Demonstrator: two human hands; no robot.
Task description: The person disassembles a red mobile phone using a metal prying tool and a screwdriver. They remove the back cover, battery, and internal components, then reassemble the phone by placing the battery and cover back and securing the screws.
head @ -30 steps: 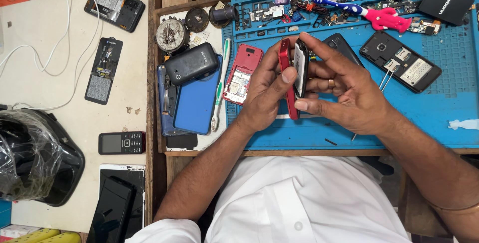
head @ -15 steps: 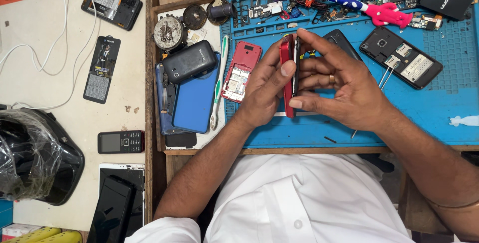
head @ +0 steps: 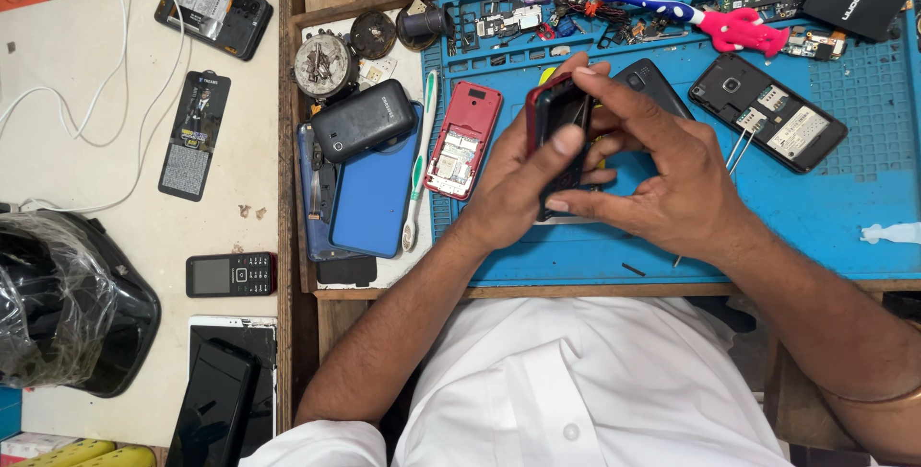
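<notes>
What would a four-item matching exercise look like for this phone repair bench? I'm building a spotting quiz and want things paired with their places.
Things:
1. small red and black phone
2. red opened phone back
3. blue and pink toothbrush
4. black keypad phone

Places:
A. white table at left
B. top of blue mat
C. between left hand and right hand
D. flat on mat, beside white toothbrush

Pairs: 1-C, 2-D, 3-B, 4-A

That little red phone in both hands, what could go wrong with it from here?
The red phone is pinched only by fingertips of the left hand and right hand above the blue mat; a slip could drop it onto the black phone close behind. A loosened piece might also bounce among the small parts and be hard to find.
</notes>
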